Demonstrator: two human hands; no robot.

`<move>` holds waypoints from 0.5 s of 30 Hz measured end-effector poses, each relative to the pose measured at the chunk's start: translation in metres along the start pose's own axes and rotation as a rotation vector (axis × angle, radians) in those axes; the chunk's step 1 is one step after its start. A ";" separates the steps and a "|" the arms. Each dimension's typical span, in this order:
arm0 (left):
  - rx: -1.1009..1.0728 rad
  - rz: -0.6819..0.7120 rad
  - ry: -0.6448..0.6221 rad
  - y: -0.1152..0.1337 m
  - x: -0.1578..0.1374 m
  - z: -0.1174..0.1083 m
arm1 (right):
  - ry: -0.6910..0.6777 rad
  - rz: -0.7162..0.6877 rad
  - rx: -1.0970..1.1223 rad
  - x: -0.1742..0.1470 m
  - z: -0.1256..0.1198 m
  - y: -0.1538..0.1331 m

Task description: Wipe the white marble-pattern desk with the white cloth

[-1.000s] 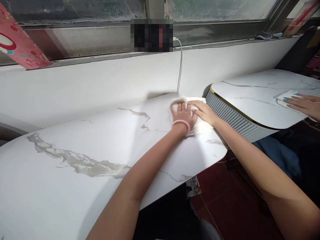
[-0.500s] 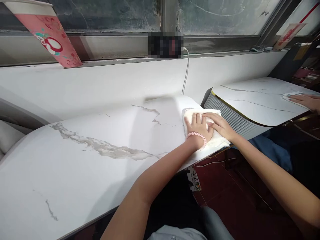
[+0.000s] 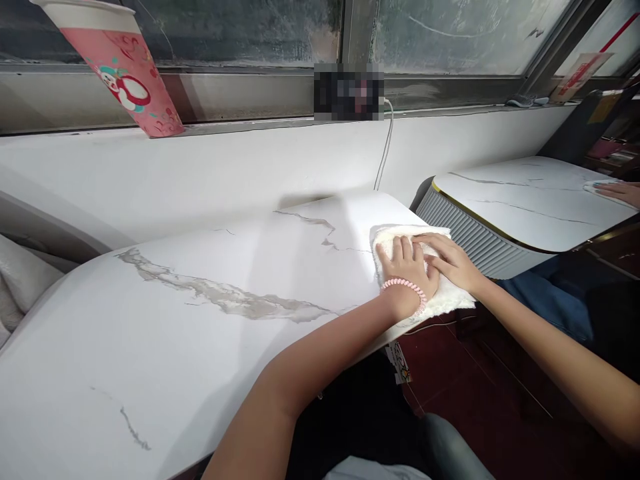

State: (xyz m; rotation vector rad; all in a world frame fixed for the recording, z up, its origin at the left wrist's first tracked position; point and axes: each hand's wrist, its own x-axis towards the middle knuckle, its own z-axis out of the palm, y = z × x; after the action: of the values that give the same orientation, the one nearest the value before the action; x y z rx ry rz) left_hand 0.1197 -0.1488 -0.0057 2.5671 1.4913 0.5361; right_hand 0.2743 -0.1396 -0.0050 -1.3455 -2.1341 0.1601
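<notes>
1. Cloth [image 3: 454, 297]: flat at the right end of the surface [image 3: 210, 360], near corner seemingly lapping the edge.
2. Left hand [image 3: 410, 272]: fingers spread wide on cloth, gripping nothing; probably to spread pressure.
3. Right hand [image 3: 454, 262]: fingers slightly parted, flat beside the left; likely steadies the cloth.
4. Pink cup [image 3: 127, 80]: on the sill [image 3: 240, 127], presumably out of the way.

left wrist [image 3: 403, 304] wears pink coiled bracelet [image 3: 406, 284] | both forearms [image 3: 327, 343] are bare | light grey clothing [image 3: 373, 469] shows below the bracelet
</notes>
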 end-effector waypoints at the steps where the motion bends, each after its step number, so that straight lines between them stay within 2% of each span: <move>1: 0.002 0.003 0.003 -0.001 0.000 0.000 | 0.001 -0.002 0.000 0.001 0.001 -0.001; 8: -0.006 0.022 -0.033 -0.023 0.007 -0.006 | -0.002 -0.005 0.024 0.019 0.014 -0.004; 15: -0.008 -0.020 -0.008 -0.055 0.029 -0.008 | 0.013 -0.008 0.071 0.056 0.035 0.004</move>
State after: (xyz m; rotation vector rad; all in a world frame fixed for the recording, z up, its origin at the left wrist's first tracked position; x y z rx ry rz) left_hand 0.0850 -0.0962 -0.0066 2.5425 1.5081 0.5272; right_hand 0.2414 -0.0829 -0.0112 -1.2942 -2.1026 0.2211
